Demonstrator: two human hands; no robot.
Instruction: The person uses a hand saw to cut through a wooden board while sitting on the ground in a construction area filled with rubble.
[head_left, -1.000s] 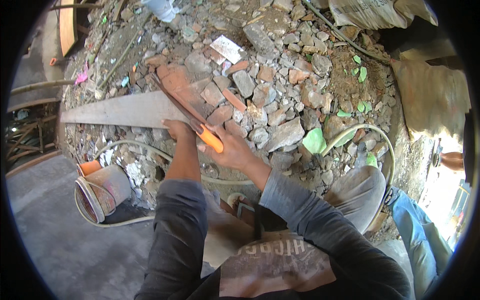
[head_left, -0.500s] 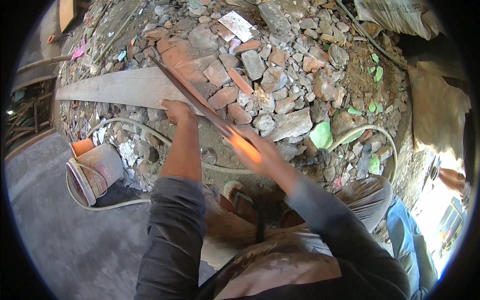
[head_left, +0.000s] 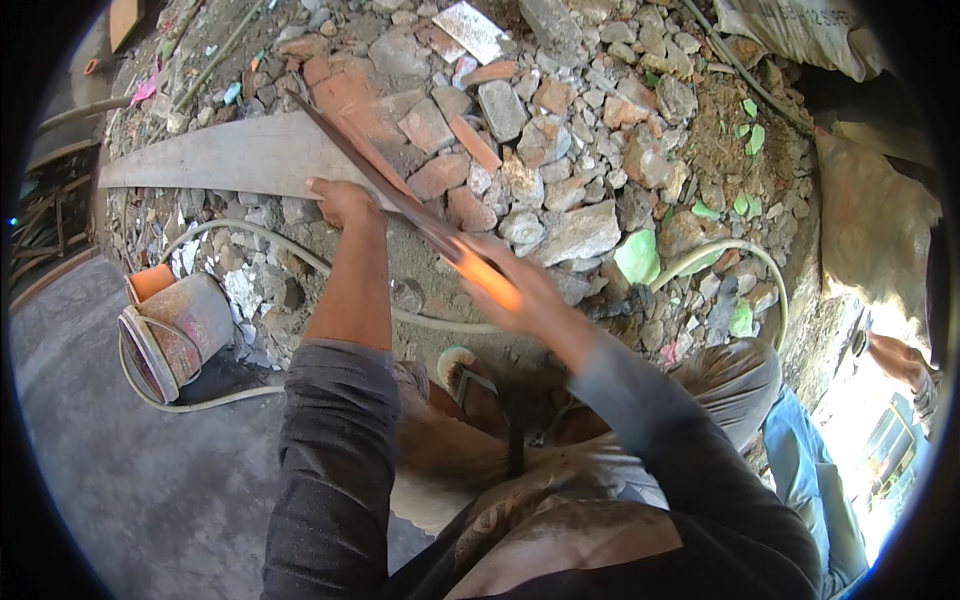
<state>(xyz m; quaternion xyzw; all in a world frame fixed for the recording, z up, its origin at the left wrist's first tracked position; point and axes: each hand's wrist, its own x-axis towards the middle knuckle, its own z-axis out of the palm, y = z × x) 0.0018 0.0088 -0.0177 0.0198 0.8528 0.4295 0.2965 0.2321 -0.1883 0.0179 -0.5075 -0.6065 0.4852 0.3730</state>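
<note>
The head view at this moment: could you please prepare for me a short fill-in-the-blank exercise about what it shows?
1. The right grip holds the saw by its handle, which is coloured ____.
2. The left grip touches a board coloured ____.
3. The saw's tip points ____ from the right grip.
4. The thin fragment beside the hose is pale ____.

Missing words: orange; grey; away; green.

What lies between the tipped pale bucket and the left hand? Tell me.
In the head view, white fragments, grey rubble and a pale hose lie between the bucket and left hand.
</note>
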